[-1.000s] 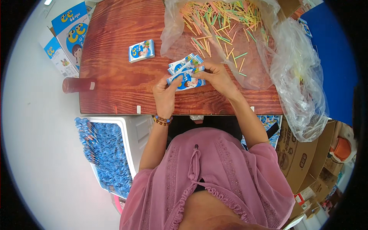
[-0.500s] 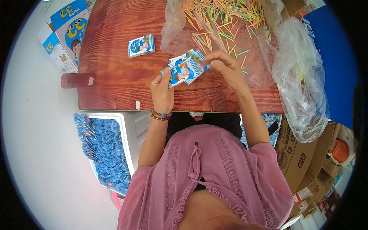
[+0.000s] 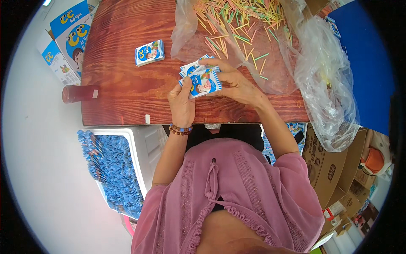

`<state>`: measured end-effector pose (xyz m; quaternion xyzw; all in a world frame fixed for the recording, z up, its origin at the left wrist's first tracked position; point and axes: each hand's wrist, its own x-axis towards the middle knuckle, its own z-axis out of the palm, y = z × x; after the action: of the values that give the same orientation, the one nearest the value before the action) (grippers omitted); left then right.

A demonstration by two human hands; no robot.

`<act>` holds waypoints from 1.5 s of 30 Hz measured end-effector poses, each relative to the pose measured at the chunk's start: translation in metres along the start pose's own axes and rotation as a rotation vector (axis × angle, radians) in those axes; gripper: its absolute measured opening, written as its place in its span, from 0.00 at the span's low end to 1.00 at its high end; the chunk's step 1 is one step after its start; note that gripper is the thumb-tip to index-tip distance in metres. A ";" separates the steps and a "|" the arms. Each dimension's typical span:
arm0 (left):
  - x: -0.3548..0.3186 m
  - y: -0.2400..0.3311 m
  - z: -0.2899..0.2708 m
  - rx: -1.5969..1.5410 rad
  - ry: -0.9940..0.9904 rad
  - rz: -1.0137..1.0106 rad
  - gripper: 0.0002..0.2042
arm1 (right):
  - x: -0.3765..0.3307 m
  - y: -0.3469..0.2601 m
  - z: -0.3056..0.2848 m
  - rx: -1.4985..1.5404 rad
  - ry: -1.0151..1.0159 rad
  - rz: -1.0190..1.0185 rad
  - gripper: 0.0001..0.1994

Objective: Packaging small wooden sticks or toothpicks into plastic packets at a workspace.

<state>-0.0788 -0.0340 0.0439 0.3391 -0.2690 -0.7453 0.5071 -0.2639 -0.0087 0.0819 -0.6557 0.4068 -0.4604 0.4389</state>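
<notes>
Several flat blue-and-white candy packets (image 3: 206, 84) are held over the near part of the wooden table. My left hand (image 3: 182, 103) grips their left end, thumb on the front packet and fingers behind. My right hand (image 3: 237, 84) wraps their right side, its fingers reaching over the top edge; part of it is hidden behind the packets. Another packet (image 3: 191, 67) sticks out behind the front one, fanned at an angle. A small stack of matching packets (image 3: 149, 52) lies on the table beyond my left hand.
Thin pastel sticks (image 3: 249, 19) lie heaped at the far side on a clear plastic bag (image 3: 323, 80), which hangs over the right edge. At left stand a reddish cylindrical container (image 3: 78, 94) and printed cartons (image 3: 72, 42). A white foam box (image 3: 137, 148) holds many blue packets. Brown cartons (image 3: 334, 165) sit right.
My right hand has shifted from pinching the packets' right corner to wrapping over their top and right side. The packets sit flatter and less fanned. The whole view has shifted slightly.
</notes>
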 end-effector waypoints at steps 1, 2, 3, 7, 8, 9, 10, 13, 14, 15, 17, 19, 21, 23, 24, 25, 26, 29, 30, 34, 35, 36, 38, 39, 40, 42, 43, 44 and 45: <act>0.000 -0.001 0.001 -0.003 -0.005 -0.002 0.10 | 0.000 0.001 0.000 -0.006 0.003 0.001 0.15; 0.001 -0.001 0.000 -0.008 -0.013 0.001 0.10 | 0.000 0.005 0.000 -0.062 -0.012 -0.058 0.14; 0.002 -0.002 0.001 -0.014 -0.026 0.001 0.11 | 0.000 0.007 0.000 -0.123 -0.022 -0.116 0.14; 0.001 -0.002 0.014 0.020 0.092 -0.016 0.08 | 0.001 0.003 -0.007 -0.093 -0.023 -0.144 0.12; 0.003 -0.003 0.017 0.011 0.070 -0.019 0.08 | 0.004 0.003 -0.011 -0.115 -0.014 -0.145 0.12; 0.001 -0.004 0.016 0.008 0.086 0.004 0.08 | 0.003 0.006 -0.010 -0.036 -0.057 -0.114 0.12; 0.001 -0.004 0.015 0.004 0.104 0.027 0.08 | 0.003 0.008 -0.012 0.044 -0.100 -0.085 0.11; 0.005 -0.004 0.001 0.028 0.143 0.071 0.08 | 0.008 0.006 -0.035 0.047 -0.124 0.021 0.09; 0.007 -0.001 -0.003 0.027 0.190 0.095 0.07 | 0.012 0.007 -0.047 0.105 -0.151 0.153 0.09; 0.009 0.000 0.000 0.096 0.256 0.167 0.09 | 0.009 0.030 -0.063 0.182 -0.036 0.084 0.13; 0.003 0.007 -0.024 0.340 0.268 0.238 0.10 | 0.028 0.044 -0.100 -0.001 0.179 0.257 0.11; -0.010 0.010 -0.029 0.705 0.334 0.323 0.12 | 0.050 0.070 -0.147 -0.440 0.359 0.285 0.11; -0.017 0.003 -0.033 0.738 0.315 0.296 0.12 | 0.062 0.106 -0.201 -0.656 0.577 0.322 0.12; -0.022 -0.004 -0.050 0.804 0.338 0.314 0.12 | 0.078 0.138 -0.238 -0.957 0.686 0.381 0.11; -0.022 -0.007 -0.053 0.719 0.333 0.356 0.12 | 0.086 0.153 -0.250 -0.954 0.688 0.388 0.11; -0.021 -0.009 -0.053 0.633 0.328 0.396 0.12 | 0.095 0.168 -0.259 -1.028 0.795 0.441 0.12; -0.021 -0.010 -0.052 0.637 0.327 0.391 0.12 | 0.100 0.179 -0.267 -1.102 0.901 0.494 0.13; -0.021 -0.009 -0.051 0.618 0.307 0.384 0.12 | 0.111 0.195 -0.281 -1.129 0.870 0.481 0.13; -0.021 -0.010 -0.054 0.649 0.313 0.390 0.12 | 0.114 0.204 -0.288 -1.145 0.854 0.480 0.13; -0.020 -0.013 -0.051 0.695 0.339 0.406 0.10 | 0.139 0.236 -0.311 -1.213 0.789 0.464 0.13; -0.019 -0.014 -0.050 0.698 0.338 0.401 0.10 | 0.143 0.240 -0.313 -1.229 0.771 0.457 0.14; -0.019 -0.014 -0.050 0.696 0.331 0.404 0.09 | 0.149 0.243 -0.315 -1.242 0.749 0.448 0.14; -0.020 -0.014 -0.052 0.695 0.326 0.402 0.09 | 0.144 0.251 -0.312 -1.272 0.706 0.429 0.14; -0.020 -0.013 -0.054 0.716 0.309 0.417 0.10 | 0.142 0.252 -0.312 -1.287 0.685 0.416 0.14; -0.020 -0.014 -0.055 0.736 0.291 0.432 0.11 | 0.141 0.253 -0.311 -1.303 0.664 0.404 0.14; -0.020 -0.014 -0.057 0.750 0.294 0.428 0.11 | 0.137 0.253 -0.309 -1.333 0.624 0.378 0.14; -0.020 -0.013 -0.058 0.762 0.296 0.425 0.11 | 0.133 0.254 -0.305 -1.347 0.605 0.364 0.15; -0.020 -0.013 -0.058 0.765 0.297 0.426 0.11 | 0.128 0.251 -0.307 -1.361 0.586 0.350 0.15; -0.020 -0.013 -0.056 0.778 0.291 0.434 0.11 | 0.122 0.249 -0.312 -1.378 0.570 0.338 0.15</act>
<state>-0.0371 -0.0143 0.0039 0.5411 -0.5193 -0.4102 0.5189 -0.5662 -0.2563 -0.0650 -0.5660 0.7944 -0.1804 -0.1267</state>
